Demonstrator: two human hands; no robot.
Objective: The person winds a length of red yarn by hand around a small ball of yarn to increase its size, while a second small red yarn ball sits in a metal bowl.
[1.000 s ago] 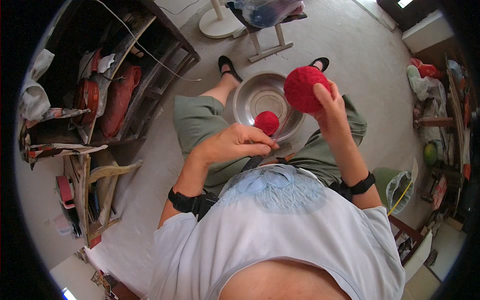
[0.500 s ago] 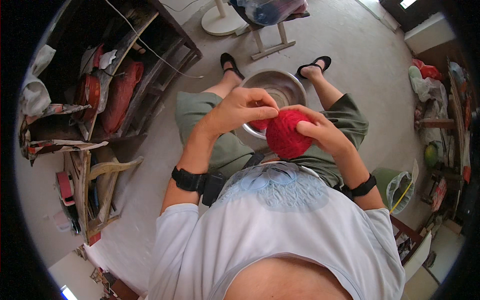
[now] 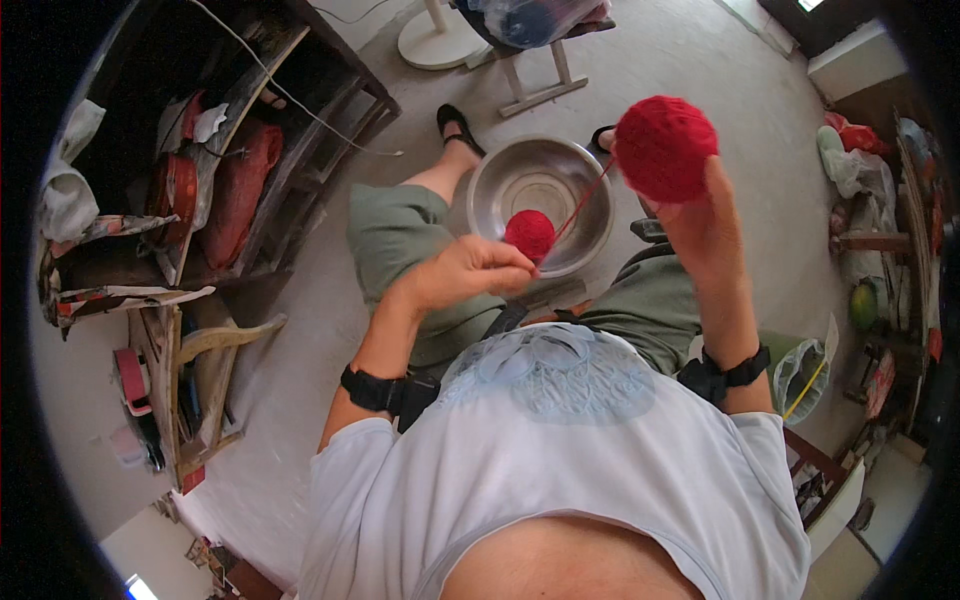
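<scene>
My right hand (image 3: 700, 225) is raised on the right, its fingers wrapped round a large ball of red yarn (image 3: 665, 148). A taut strand of yarn (image 3: 583, 208) slants from that ball down to my left hand (image 3: 465, 275), whose fingertips are pinched together on it. A smaller ball of red yarn (image 3: 529, 235) shows just beyond the left fingers; whether they also hold it or it lies apart from them, I cannot tell. Behind it, a round metal basin (image 3: 487, 165) stands on the floor between my feet.
A dark wooden shelf unit (image 3: 335, 130) with a hanging white cord stands at left. Ahead are a stool (image 3: 545, 92) bearing a plastic bag and a white round base (image 3: 432, 50). At right are a lined bin (image 3: 800, 370) and cluttered shelves (image 3: 880, 243).
My right hand has swung forward and right with the large ball, stretching the strand between the hands. The left hand has dropped slightly nearer to me, and the small ball shows more fully.
</scene>
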